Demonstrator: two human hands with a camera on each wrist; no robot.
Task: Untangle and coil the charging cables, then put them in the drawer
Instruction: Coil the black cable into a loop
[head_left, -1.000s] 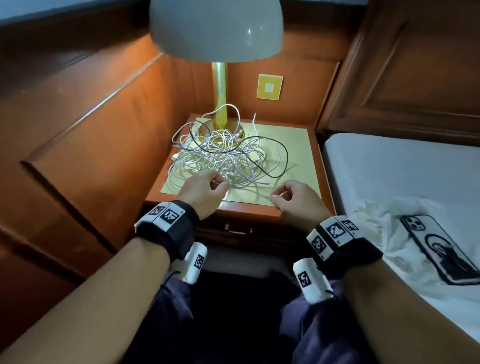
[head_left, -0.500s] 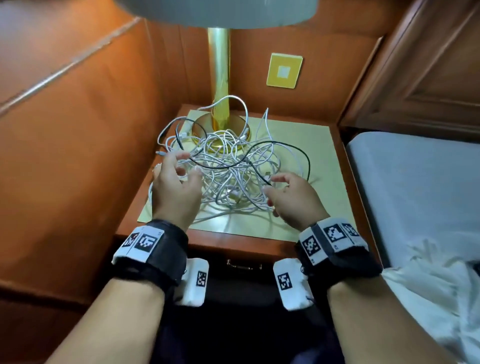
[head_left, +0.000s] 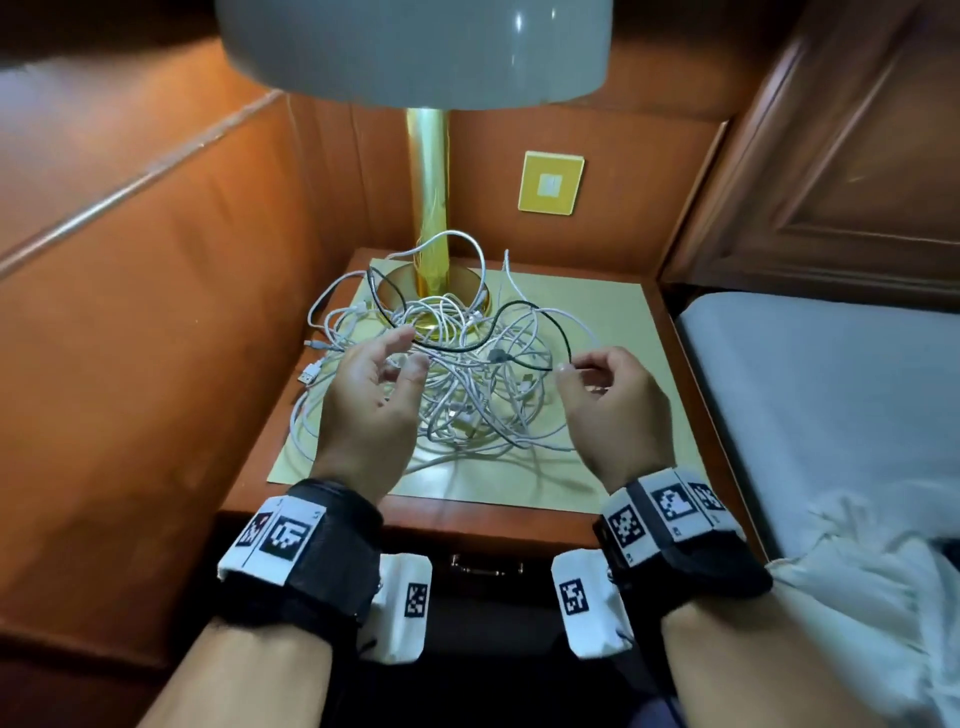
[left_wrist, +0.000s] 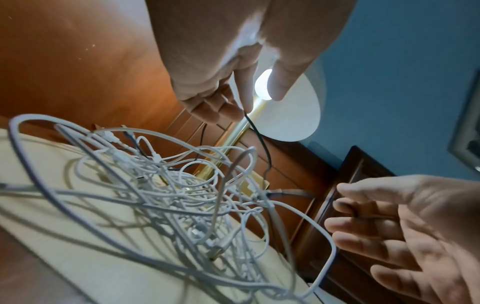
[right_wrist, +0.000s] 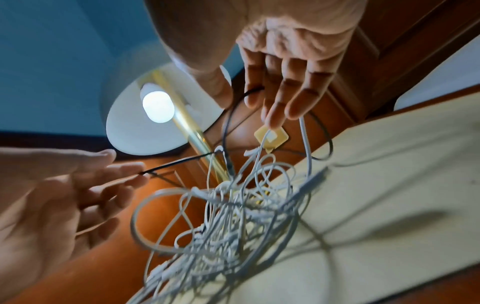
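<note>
Barely begun: my right hand (head_left: 615, 410) and left hand (head_left: 371, 397) each pinch the black cable (head_left: 467, 347), the white tangle (head_left: 467, 400) between my fingers, drawer (head_left: 485, 564) shut.

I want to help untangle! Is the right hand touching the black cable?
Touching. The right wrist view shows the right hand pinching the black cable between thumb and fingers.

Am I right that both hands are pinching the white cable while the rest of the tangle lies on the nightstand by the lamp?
Not quite: both hands pinch the black cable, not a white one. The right wrist view shows it between the left hand and right hand; the rest holds.
</note>
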